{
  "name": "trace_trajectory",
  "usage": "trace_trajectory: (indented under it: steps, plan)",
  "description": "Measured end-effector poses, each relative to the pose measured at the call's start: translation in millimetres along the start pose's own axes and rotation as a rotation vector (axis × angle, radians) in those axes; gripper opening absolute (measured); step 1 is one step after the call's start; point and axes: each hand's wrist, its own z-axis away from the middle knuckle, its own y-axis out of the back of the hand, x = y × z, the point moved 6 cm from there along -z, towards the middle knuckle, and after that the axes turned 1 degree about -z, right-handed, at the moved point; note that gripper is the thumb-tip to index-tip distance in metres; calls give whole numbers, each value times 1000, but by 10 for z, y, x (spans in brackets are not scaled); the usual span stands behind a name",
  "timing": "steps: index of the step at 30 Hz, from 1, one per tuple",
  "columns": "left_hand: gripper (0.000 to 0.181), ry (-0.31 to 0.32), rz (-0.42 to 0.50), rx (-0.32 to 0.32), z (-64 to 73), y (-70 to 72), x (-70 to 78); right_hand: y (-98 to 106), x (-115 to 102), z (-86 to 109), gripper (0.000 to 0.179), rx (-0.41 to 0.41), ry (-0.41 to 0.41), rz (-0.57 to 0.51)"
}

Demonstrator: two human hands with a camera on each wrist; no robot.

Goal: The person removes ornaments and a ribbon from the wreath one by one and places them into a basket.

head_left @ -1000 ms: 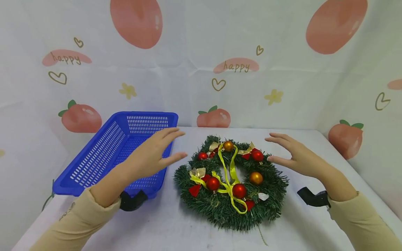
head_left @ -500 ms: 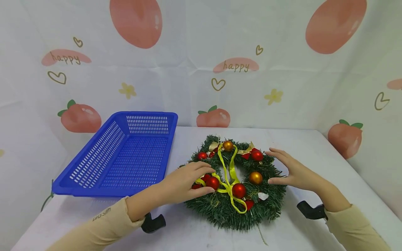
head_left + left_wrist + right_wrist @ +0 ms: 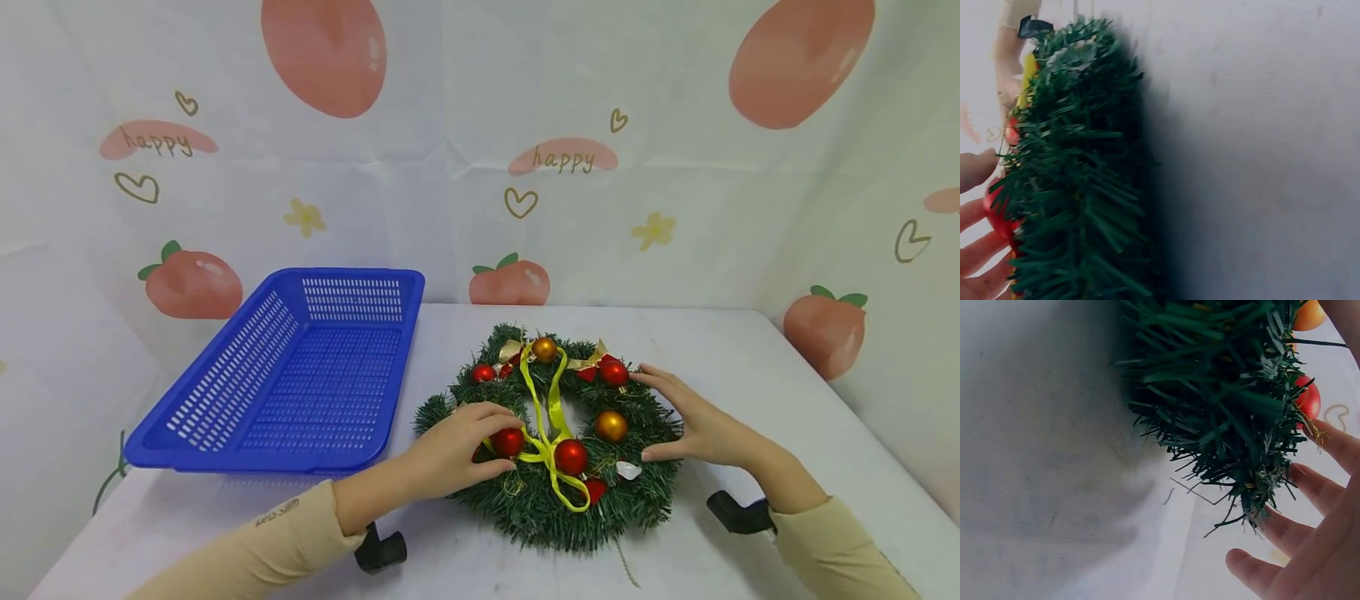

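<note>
A round green wreath [image 3: 525,508] of artificial pine lies on the table, trimmed with red and gold baubles and a yellow ribbon [image 3: 556,412]. My left hand [image 3: 461,450] reaches over its left part. Thumb and fingers lie loosely on either side of a red bauble [image 3: 507,442]; in the left wrist view the thumb stands apart from that red bauble [image 3: 999,212]. My right hand [image 3: 712,429] is at the wreath's right edge, fingers spread. Its index fingertip is close to another red bauble [image 3: 613,372], and the other fingertips overlap the greenery [image 3: 1235,412] in the right wrist view.
A blue plastic basket [image 3: 262,458] with slotted sides stands to the left of the wreath. A white cloth covers the table [image 3: 442,550], and a printed curtain [image 3: 450,225] hangs behind it. A thin cord [image 3: 627,567] trails from the wreath's near side.
My left hand has come from over the basket's edge rightward and down to the red bauble. My right hand has lowered slightly beside the wreath. Wreath and basket stay in place.
</note>
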Motion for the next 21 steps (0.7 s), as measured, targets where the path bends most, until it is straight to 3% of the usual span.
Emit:
trace_trajectory:
  steps: [11,21]
  plan:
    - [38,-35,-13,63,11,-54,-37,-28,34,12,93,9,-10,3]
    - [37,-46,10,118,28,-2,-33,-46,33,25,87,0,-20,15]
